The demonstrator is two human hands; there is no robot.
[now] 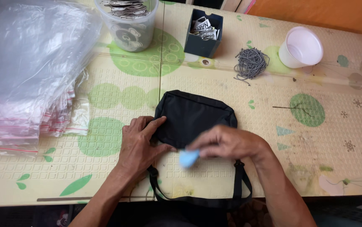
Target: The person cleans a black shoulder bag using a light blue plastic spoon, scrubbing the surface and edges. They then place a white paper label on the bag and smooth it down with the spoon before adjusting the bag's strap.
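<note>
Small black fabric pouch (191, 118) near centre of patterned tabletop (315, 138), likely soft, light, floppy; best gripped at stiffer edges. Left hand (141, 145) clasping its left edge. Right hand (227, 143) pinching blurred pale-blue piece (188, 158) at near edge.

Tabletop (323, 138) is wearing a cream embossed mat with green circles, leaves and snowflake prints; stains are showing toward the right. A seam is running down the mat near the middle. Orange wall (336, 12) is showing at top right. Dark floor (357, 210) is peeking below the front edge. Soft, even light is falling across everything.
</note>
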